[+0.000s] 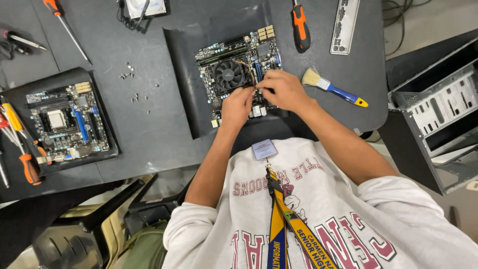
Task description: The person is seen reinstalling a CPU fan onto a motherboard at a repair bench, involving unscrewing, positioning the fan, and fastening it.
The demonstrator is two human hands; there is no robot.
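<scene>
At the far left edge of the worktop [149,134] you have a cluster of orange-handled screwdrivers [27,167]. Just beside them lies a spare motherboard [67,122] on its own dark mat, with an uncovered processor socket at its centre. Right of that mat, a scatter of small loose screws [134,87] rests on the bare worktop surface.

At the centre, a second dark mat [184,99] carries the motherboard [236,67] you are working on. Its black cooler fan [228,74] sits near the board's middle, with a thin fan cable [249,69] running from it toward your fingers.

Your left hand [238,105] rests on the near edge of this board, fingers curled and narrow, tips touching the board just below the fan. Whether it grips anything cannot be told. Your right hand [281,89] sits touching the left, fingers pinched together at the end of the fan cable, at the board's right-centre area.

Above the right hand, an orange and black screwdriver [300,27] lies on the worktop. Just beside the right hand lies a blue-handled brush [331,87] with pale bristles. A metal port plate [344,25] lies near the worktop's top edge. At the far right stands an open computer case [438,114], off the worktop.
</scene>
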